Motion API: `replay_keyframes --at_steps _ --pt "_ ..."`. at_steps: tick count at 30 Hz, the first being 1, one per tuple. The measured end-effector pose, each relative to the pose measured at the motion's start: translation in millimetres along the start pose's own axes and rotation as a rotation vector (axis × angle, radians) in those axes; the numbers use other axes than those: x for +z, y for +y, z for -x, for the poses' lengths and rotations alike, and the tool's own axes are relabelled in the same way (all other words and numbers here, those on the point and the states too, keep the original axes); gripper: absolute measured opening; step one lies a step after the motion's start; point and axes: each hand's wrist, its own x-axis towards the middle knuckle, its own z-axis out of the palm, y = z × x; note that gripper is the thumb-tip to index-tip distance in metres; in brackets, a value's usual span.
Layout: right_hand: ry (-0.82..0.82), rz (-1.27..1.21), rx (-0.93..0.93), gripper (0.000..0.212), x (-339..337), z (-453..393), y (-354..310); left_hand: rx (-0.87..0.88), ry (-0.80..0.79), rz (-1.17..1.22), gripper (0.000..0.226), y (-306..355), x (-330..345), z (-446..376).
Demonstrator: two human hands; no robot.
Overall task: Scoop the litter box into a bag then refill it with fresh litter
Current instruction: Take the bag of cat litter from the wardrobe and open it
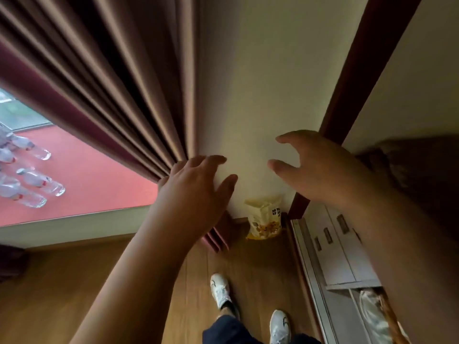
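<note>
Both hands are raised, empty, fingers spread wide: left hand (196,187) near the curtain (104,78), right hand (315,167) before the wall (260,70), while the yellow litter bag (264,218) stands on the wooden floor (74,281) against that wall.

Curtain (104,78): matt pleated cloth. Floor (62,281): smooth wood. Litter bag (264,219): glossy plastic. Bottles (37,180): clear plastic.

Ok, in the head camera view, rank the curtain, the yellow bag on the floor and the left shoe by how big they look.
1. curtain, by far the largest, filling the upper left.
2. and 3. yellow bag and left shoe look about alike; the bag stands farther from the camera, so I won't rank them.
</note>
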Motion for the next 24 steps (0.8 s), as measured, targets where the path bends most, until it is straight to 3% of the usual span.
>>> replay_keyframes --at_steps 15,24 --pt "0.136 -0.038 0.29 0.059 2.6 -101.0 21.6 0.328 -0.127 0.004 0.055 -0.9 13.0 -194.4" --pt "-0.026 -0.025 0.24 0.057 28.9 -146.6 59.5 0.18 -0.183 0.009 0.052 -9.7 62.5 -222.8"
